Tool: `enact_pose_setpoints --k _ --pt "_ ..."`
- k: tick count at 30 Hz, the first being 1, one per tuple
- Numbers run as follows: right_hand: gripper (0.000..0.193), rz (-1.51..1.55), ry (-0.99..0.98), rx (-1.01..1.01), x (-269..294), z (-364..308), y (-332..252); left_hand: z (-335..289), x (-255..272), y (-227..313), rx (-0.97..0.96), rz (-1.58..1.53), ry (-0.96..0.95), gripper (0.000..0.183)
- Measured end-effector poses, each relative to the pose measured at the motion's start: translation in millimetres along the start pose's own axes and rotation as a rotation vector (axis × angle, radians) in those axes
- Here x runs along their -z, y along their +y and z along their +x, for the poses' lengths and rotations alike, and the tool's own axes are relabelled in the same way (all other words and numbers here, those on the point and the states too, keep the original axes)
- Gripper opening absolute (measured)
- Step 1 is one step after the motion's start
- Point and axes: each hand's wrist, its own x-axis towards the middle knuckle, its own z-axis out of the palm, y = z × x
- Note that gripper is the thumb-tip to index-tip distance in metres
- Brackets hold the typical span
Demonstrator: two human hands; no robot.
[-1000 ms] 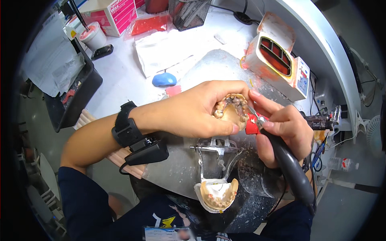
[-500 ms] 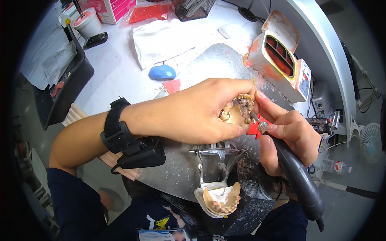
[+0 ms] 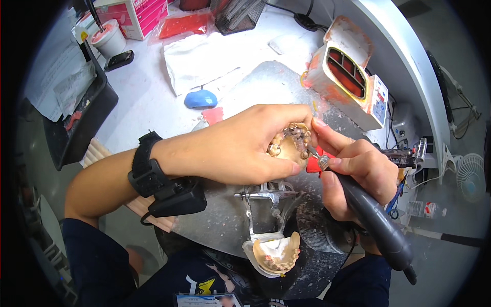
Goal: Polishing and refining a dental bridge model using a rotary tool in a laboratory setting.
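Note:
My left hand (image 3: 240, 146) is closed around a tan dental model (image 3: 289, 151) with a row of teeth and dark metallic parts along its arch. In my right hand (image 3: 363, 166) is a black rotary handpiece (image 3: 376, 222), gripped near its silver collar. Its thin tip meets the right side of the model's teeth; whether it touches cannot be made out. My right fingertips reach close to the left hand. Below, a metal articulator (image 3: 273, 197) lies on the grey board, with a second tan dental model (image 3: 276, 256) in white plaster at its near end. Red material (image 3: 313, 162) shows behind the handpiece tip.
A wax heater (image 3: 348, 77) with red-filled compartments stands at the back right. A blue rounded object (image 3: 200, 99), a white cloth (image 3: 197, 61) and a pink wax piece (image 3: 213, 115) lie behind my left hand. A black bin (image 3: 87, 128) hangs at the left.
The whole view has shifted slightly, so the hands appear a little farther left. Both keep their hold on the dental model and handpiece, with the tip still at the teeth.

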Motion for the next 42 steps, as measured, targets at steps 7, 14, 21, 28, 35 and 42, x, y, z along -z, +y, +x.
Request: enact_pose_setpoints --k 7,14,21,28,35,42 --pt "0.016 -0.003 0.014 0.009 -0.8 -1.4 0.7 0.5 0.0 -1.4 -0.021 -0.019 -0.010 0.034" --pt "0.015 -0.053 0.022 0.030 -2.5 -0.9 1.0 -0.3 0.6 0.4 -0.012 -0.036 -0.018 0.034" --pt "0.014 -0.044 -0.082 0.026 2.6 -0.7 -4.0 -1.3 1.0 2.4 0.022 -0.060 -0.024 0.034" --pt "0.016 -0.034 -0.085 0.032 2.7 -1.4 -2.3 -1.7 2.4 2.1 0.024 -0.078 -0.045 0.035" --pt "0.016 -0.051 -0.100 0.039 4.6 -1.2 -2.3 -1.7 2.4 2.6 0.010 -0.071 -0.042 0.034" --pt "0.017 -0.049 -0.095 0.038 3.7 -1.9 -0.4 -1.5 2.7 0.8 0.001 -0.068 -0.053 0.035"
